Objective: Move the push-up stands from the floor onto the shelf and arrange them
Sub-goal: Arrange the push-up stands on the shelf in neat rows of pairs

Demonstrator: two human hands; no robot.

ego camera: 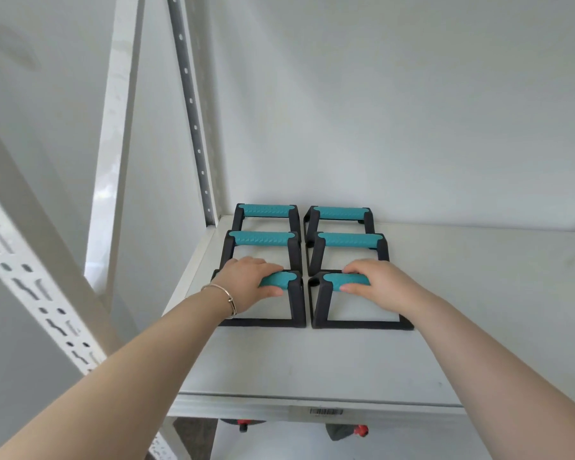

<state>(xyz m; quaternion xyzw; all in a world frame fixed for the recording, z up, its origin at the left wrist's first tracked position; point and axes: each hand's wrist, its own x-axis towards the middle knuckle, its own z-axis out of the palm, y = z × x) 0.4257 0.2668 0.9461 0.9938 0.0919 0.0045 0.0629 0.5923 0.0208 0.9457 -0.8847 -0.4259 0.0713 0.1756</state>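
Several push-up stands with black frames and teal grips stand on the white shelf [462,293] in two columns. My left hand [246,282] wraps the teal grip of the front left stand [296,307]. My right hand [375,283] wraps the grip of the front right stand [319,303]. Both front stands rest flat on the shelf, side by side. Behind them sit the middle left stand [263,238], the middle right stand [349,240], the back left stand [266,210] and the back right stand [337,213].
Perforated metal uprights [193,114] rise at the shelf's left corner, with a slotted one [30,287] close on my left. White walls close the back and left. The shelf's front edge [312,408] carries a barcode label; dark items with red parts [359,429] show below it.
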